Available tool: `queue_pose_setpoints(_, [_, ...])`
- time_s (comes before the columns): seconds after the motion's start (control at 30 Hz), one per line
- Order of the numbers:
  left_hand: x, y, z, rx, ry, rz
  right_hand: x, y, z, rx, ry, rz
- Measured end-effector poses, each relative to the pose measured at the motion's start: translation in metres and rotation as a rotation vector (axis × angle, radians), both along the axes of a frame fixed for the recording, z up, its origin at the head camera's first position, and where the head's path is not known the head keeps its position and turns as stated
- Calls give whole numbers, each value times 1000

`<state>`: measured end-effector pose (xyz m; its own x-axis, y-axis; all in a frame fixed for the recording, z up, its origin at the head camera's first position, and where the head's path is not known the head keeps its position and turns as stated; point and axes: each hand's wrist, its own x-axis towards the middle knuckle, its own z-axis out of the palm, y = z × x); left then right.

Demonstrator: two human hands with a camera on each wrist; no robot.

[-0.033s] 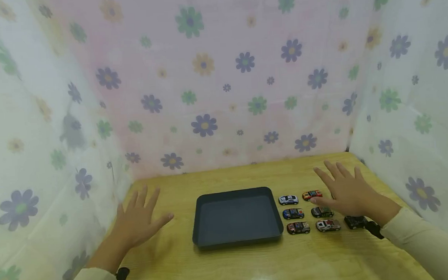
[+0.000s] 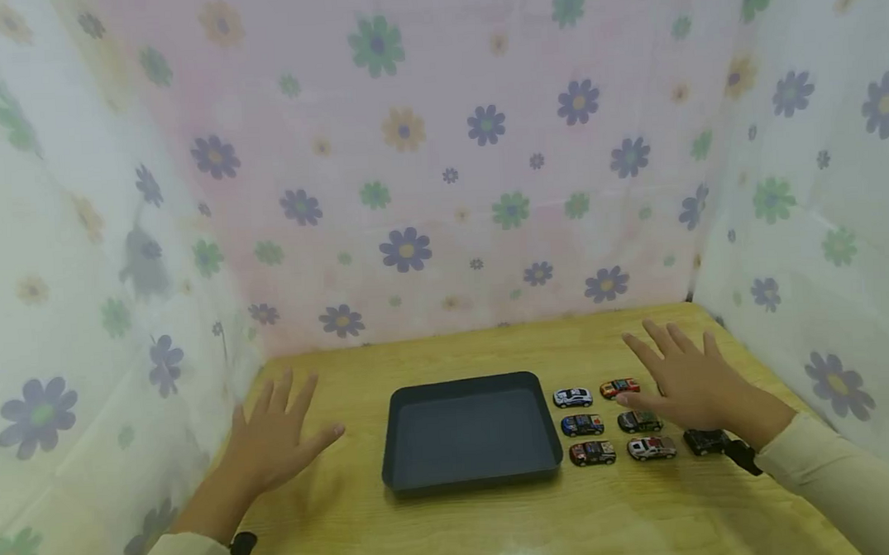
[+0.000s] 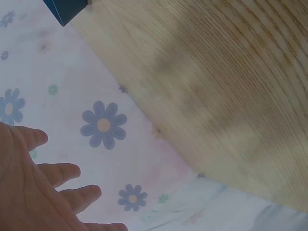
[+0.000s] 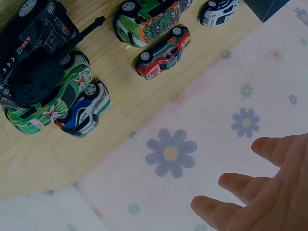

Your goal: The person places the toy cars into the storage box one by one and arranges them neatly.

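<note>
A shallow, dark-grey rectangular tray [image 2: 469, 434] is lying between the spread, empty left hand [image 2: 267, 442] and right hand [image 2: 693, 382].
Just right of the tray, small multicoloured toy cars [image 2: 592, 453] are lying, long axes running side to side; the right hand is hovering nearer them.
</note>
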<state>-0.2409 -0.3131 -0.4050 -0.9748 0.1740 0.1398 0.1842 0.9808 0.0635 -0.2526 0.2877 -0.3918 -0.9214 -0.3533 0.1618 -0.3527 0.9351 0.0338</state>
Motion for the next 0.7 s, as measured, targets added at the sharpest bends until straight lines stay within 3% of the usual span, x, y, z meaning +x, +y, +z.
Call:
queue_pose_setpoints(0.4, [0,1,-1,9,12,-2,1,0,0,-20,7,15])
queue_pose_setpoints(0.7, [-8,9,-15,58,24,-17,-2,1,-5,-60,-11,38])
